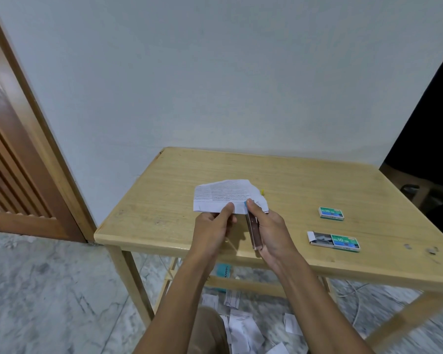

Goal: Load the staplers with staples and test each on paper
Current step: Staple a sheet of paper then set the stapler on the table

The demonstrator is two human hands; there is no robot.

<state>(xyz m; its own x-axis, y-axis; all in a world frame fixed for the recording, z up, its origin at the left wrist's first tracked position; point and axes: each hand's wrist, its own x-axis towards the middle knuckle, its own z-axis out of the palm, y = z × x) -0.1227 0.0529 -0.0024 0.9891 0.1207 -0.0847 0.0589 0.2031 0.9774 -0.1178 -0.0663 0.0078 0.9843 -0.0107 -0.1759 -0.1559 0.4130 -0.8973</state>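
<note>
My left hand point(212, 226) pinches the near edge of a printed sheet of paper point(223, 194) and holds it above the wooden table point(304, 180). My right hand point(269, 226) grips a slim stapler point(254, 232) with a metal underside; its nose, with a blue tip, sits on the paper's right lower edge. A bit of something yellow point(262, 192) peeks out behind the paper; what it is cannot be told. To the right lie a closed green staple box point(331, 214) and an open staple box point(334, 241) with its tray slid out to the left.
A few loose staple bits point(420, 248) lie near the table's right front edge. Paper scraps point(243, 325) litter the marble floor under the table. A wooden door point(18, 159) stands at the left, and dark furniture point(430, 154) at the right.
</note>
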